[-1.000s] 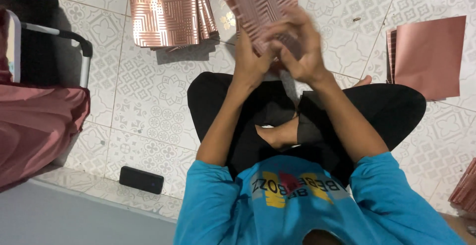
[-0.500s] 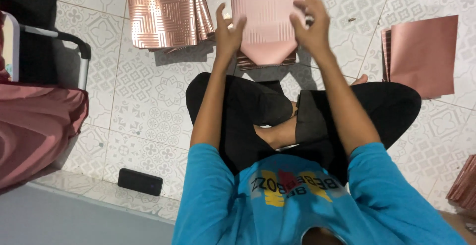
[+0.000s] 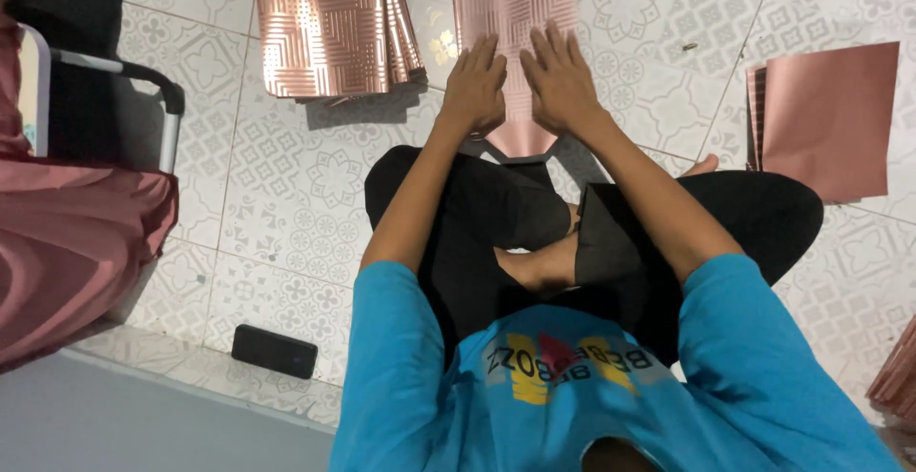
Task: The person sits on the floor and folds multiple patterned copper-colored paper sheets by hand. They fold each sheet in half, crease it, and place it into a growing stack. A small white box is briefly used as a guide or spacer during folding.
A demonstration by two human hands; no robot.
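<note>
Shirt (image 3: pixel 611 405): blue, nearest the camera, with a print on the chest.
Legs (image 3: pixel 592 224): crossed on the floor, in black trousers, a bare foot (image 3: pixel 539 267) tucked between them.
Phone (image 3: pixel 275 351): a black slab flat on the tiles, to the person's left, close to a pale step.
Cloth (image 3: pixel 67 252): pink-red, draped at the far left edge beside a metal frame (image 3: pixel 143 85).
Left hand (image 3: pixel 474 90): flat, palm down, fingers spread, pressing on the envelope.
Right hand (image 3: pixel 561 81): flat and spread likewise, just beside the left one (thumbs near, whether they touch cannot be told); neither hand grips anything.
Envelope (image 3: pixel 515 4): rose-gold with a line pattern, lying on the floor straight ahead of the knees, its pointed end toward the person and peeking out below the hands.
Stack (image 3: pixel 329 23): more patterned rose-gold pieces, just left of the envelope.
Plain sheets (image 3: pixel 830 119): matte pink, well apart to the right.
Floor (image 3: pixel 286 186): white tiles with a grey ornament.
</note>
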